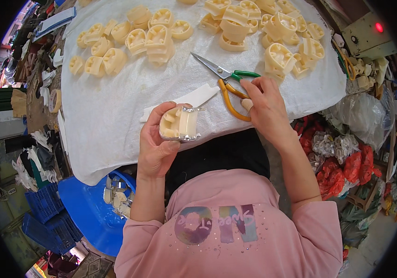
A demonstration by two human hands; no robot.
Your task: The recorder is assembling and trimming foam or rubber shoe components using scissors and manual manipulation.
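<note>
Over the cloth (101,134), the left hand (154,147) curls around a cream piece (188,125).

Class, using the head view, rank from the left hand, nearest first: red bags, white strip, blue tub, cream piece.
1. Cream piece, in the left hand.
2. White strip, beyond it on white cloth.
3. Blue tub, lower left.
4. Red bags, far right.

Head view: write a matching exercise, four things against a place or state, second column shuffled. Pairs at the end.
1. Left hand
2. Right hand
3. White strip
4. Blue tub

A. Lying on the white cloth
B. At lower left, with silvery pieces inside
C. Holding a cream piece with silvery edging
D. At the handles of the scissors

Pairs: 1-C, 2-D, 3-A, 4-B
</note>
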